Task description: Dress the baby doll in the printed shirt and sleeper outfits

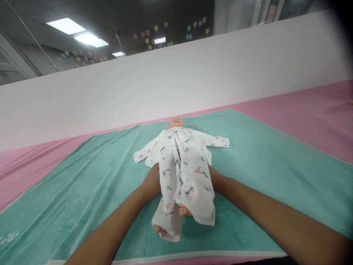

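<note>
A baby doll (175, 122) lies on its back on a teal towel (91, 176), dressed in a white printed romper (182, 165). Its sleeves are spread out to both sides and its bare feet poke from the leg ends nearest me. My left hand (151, 182) is tucked under the doll's hip on the left side. My right hand (216, 178) reaches under the hip on the right side. The fingers of both hands are hidden beneath the doll's body.
The towel lies on a pink surface (303, 110). A white partition (165, 81) runs along the far edge. Behind it is a dark room with ceiling lights and paper hearts.
</note>
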Demonstrator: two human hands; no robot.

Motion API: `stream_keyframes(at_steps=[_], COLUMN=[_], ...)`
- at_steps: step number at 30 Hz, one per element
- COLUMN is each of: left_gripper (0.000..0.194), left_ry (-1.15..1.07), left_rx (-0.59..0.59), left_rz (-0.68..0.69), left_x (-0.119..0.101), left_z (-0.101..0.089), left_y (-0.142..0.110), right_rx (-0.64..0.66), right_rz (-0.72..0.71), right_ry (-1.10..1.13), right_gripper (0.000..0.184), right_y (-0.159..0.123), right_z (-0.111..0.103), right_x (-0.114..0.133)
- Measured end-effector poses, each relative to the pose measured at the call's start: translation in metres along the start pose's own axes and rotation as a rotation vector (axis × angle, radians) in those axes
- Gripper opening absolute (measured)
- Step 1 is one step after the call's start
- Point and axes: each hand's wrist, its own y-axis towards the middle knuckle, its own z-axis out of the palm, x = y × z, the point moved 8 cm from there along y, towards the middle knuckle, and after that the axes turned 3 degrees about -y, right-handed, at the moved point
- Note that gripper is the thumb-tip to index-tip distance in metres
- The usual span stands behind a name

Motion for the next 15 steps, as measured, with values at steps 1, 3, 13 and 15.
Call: stream_keyframes(at_steps=[1,3,13,15], left_gripper=[0.026,0.028,0.033,0.034], left_ry=[-0.01,-0.029,-0.045,-0.061], left_rx=[0.007,0.029,0.047,0.057], left_rz=[-0.01,-0.034,-0.068,-0.086], left_x=[0.0008,0.0028,0.0072,0.0082], left_z=[0.0006,0.0025,0.004,0.0042], left_y=[0.0,0.0,-0.0006,-0.0005], right_rx=[0.001,-0.001,0.008,0.017], right_rz=[-0.015,-0.043,-0.069,-0.084], right_ry=[-0.008,-0.021,-0.043,-0.052], right_gripper=[0.01,0.011,0.017,0.019], right_y=[-0.0001,-0.0003,-0.0003,-0.0003], right_z=[0.0003,0.0001,-0.0001,-0.0001], right_x=[0.0009,0.0033,0.0066,0.0087])
